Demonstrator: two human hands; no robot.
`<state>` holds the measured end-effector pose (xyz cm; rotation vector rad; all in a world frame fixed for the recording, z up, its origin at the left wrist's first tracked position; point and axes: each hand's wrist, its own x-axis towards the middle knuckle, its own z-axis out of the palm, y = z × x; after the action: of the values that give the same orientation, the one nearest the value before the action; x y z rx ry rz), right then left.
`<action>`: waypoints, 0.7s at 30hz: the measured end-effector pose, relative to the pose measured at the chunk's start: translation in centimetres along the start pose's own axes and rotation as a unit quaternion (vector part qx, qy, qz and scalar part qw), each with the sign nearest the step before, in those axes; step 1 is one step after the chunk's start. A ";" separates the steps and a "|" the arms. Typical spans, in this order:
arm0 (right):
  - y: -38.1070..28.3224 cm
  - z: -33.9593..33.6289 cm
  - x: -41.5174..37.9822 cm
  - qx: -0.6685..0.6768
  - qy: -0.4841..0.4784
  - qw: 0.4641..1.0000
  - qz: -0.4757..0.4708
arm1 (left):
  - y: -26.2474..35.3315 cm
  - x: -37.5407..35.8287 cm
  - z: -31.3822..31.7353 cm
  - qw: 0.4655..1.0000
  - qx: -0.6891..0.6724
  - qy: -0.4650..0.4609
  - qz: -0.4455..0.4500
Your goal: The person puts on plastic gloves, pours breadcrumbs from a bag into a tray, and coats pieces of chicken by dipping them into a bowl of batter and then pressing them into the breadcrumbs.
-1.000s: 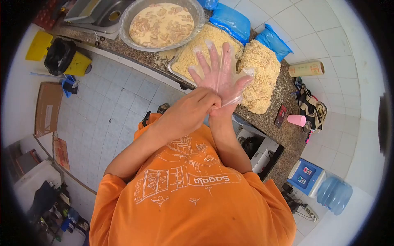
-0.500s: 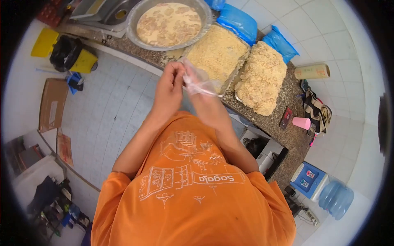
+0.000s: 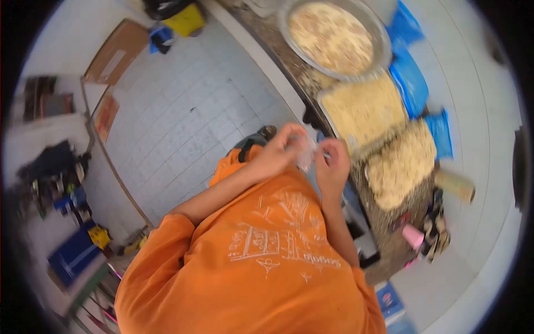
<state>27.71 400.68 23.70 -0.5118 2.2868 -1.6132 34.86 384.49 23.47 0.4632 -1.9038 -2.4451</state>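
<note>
Bordering a tiled floor point(image 3: 183, 111), one speckled counter point(image 3: 384, 239) carried: one grey basin point(image 3: 382, 40) of pale, wet mix, toward the far end; one rectangular tray point(image 3: 328, 111) of crumbs, just beside it near the front edge; one heap of crumb-coated food point(image 3: 403, 164), next along. Off that front edge: left hand point(image 3: 290, 146), half curled, and right hand point(image 3: 334, 164), fingers bent, both pinching one crumpled, blurred clear plastic glove point(image 3: 305, 157), which hung between them.

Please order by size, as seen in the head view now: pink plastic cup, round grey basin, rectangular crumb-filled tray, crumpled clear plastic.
1. Basin
2. Tray
3. Cup or clear plastic: unsure; the plastic is blurred and nearer the camera.
</note>
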 end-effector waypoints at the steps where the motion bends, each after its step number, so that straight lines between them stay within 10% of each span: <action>1: 1.9 0.3 0.3 0.022 -0.011 1.000 -0.017 | 0.6 0.1 -0.7 0.995 0.084 0.003 0.046; 3: 2.3 2.2 1.7 0.053 -0.024 0.998 -0.032 | 0.2 0.4 -4.3 0.997 0.079 -0.014 -0.017; 5: 0.8 3.9 4.4 0.280 -0.175 0.929 0.167 | -1.1 1.8 -9.4 0.992 0.071 -0.061 -0.083; 9: -2.6 4.9 9.2 -0.041 -0.150 0.988 0.024 | -2.1 7.1 -26.8 0.980 0.036 0.040 -0.193; 13: 0.8 8.8 11.9 -0.014 -0.081 0.982 0.172 | 4.8 21.2 -48.2 0.944 0.190 0.036 -0.267; 19: 3.1 21.7 20.7 0.046 0.019 0.904 0.425 | 11.5 49.1 -84.8 0.940 0.208 0.267 -0.045; 21: -0.4 26.7 25.6 0.120 0.025 0.904 0.409 | 9.3 54.9 -96.0 0.880 0.409 0.241 -0.019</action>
<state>16.48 366.61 14.46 0.5047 1.8727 -1.4050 3.42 280.90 -0.96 0.9944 -2.5509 -1.2095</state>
